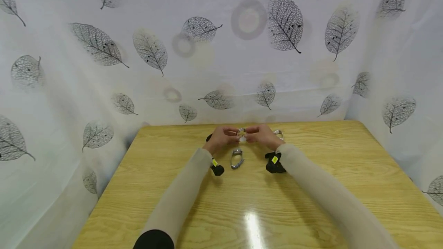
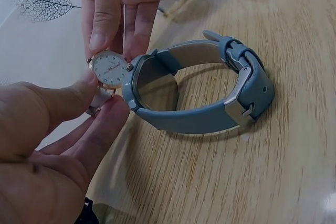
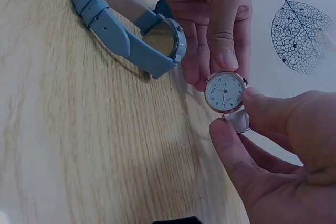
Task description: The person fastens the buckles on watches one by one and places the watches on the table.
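A small wristwatch with a white dial and a gold-toned rim (image 3: 224, 93) is held between both hands near the far edge of the table. My left hand (image 1: 221, 139) pinches one side of its case with thumb and fingers. From the other side my right hand (image 1: 264, 136) pinches it too, thumb at the rim (image 2: 108, 69). Part of its pale strap shows below the case; the rest is hidden by the fingers. Nearer to me, a blue-grey wristwatch (image 1: 237, 159) with its strap buckled into a loop lies on its side, touched by neither hand.
Another light-coloured watch (image 1: 278, 134) lies just beyond the right hand. A dark object (image 1: 209, 137), mostly hidden, is beside the left hand. The wooden table (image 1: 166, 187) ends at a leaf-patterned curtain (image 1: 221, 60). Black wrist cameras (image 1: 275, 163) hang under the sleeves.
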`<state>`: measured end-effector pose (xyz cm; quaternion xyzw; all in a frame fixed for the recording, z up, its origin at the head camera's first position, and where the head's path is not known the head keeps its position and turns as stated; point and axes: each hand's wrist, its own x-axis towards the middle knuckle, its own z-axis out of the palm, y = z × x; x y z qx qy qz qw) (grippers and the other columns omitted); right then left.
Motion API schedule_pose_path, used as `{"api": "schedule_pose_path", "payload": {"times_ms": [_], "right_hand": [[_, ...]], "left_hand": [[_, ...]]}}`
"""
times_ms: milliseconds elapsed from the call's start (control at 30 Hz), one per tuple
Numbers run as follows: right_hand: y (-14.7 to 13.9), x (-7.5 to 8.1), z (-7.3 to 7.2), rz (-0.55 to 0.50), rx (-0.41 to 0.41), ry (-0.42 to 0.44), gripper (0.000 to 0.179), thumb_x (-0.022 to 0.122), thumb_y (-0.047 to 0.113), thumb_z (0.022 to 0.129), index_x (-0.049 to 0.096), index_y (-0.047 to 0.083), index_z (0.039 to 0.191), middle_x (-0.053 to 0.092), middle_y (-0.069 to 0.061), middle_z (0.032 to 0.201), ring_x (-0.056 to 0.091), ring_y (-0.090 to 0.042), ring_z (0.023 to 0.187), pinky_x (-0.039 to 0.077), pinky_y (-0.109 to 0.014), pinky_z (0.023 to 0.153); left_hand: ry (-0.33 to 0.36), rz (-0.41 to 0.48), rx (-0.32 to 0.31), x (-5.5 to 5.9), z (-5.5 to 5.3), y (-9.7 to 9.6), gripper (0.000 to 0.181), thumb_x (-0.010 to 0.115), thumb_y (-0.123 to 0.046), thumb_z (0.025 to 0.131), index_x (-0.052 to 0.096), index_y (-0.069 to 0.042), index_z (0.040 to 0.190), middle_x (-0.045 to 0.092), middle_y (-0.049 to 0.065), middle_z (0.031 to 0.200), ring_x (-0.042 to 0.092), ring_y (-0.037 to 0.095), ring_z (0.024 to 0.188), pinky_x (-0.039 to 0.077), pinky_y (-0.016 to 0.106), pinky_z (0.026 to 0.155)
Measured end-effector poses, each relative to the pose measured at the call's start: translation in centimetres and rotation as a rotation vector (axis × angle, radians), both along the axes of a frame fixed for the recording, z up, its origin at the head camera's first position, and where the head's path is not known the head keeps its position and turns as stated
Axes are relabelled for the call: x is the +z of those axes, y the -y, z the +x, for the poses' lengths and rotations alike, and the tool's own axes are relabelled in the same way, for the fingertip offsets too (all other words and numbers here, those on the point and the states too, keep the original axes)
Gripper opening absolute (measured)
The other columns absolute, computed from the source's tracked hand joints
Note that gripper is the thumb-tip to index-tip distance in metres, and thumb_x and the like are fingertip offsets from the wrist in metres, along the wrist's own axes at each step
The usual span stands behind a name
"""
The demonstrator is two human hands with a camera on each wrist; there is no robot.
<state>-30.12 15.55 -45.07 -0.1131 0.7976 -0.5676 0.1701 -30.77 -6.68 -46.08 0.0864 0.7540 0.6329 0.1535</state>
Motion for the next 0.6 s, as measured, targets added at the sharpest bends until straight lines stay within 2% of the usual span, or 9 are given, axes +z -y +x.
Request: {"api": "schedule_pose_path", "payload": {"times_ms": [200,400,600], "right_hand": [[0.1,0.0,-0.2,0.091,-0.017,-0.05,0.046,0.071,0.014,0.099,0.06,-0.004,0.139,0.06,-0.024,0.14,0.067,-0.033,0.116,0.053,-0.042,0.104],[0.2,-0.3,-0.6,0.105,-0.036,-0.052,0.044,0.071,0.012,0.098,0.061,-0.006,0.137,0.062,-0.025,0.136,0.069,-0.033,0.113,0.056,-0.039,0.099],[0.4,0.0,-0.8,0.148,-0.04,-0.092,0.044,0.071,0.012,0.098,0.061,-0.007,0.136,0.064,-0.025,0.134,0.07,-0.032,0.108,0.057,-0.035,0.094]], "left_hand": [[-0.019,-0.094,0.045,0.0,-0.1,-0.6,0.032,0.079,0.002,0.089,0.073,0.001,0.12,0.074,0.018,0.11,0.075,0.025,0.092,0.063,0.033,0.081],[-0.005,-0.098,0.065,-0.1,-0.1,-1.2,0.033,0.077,0.004,0.089,0.071,0.003,0.122,0.071,0.022,0.114,0.075,0.029,0.093,0.063,0.034,0.079],[0.01,-0.094,0.071,0.3,0.0,-1.6,0.034,0.074,0.006,0.091,0.068,0.005,0.125,0.069,0.023,0.117,0.075,0.034,0.095,0.064,0.036,0.079]]}}
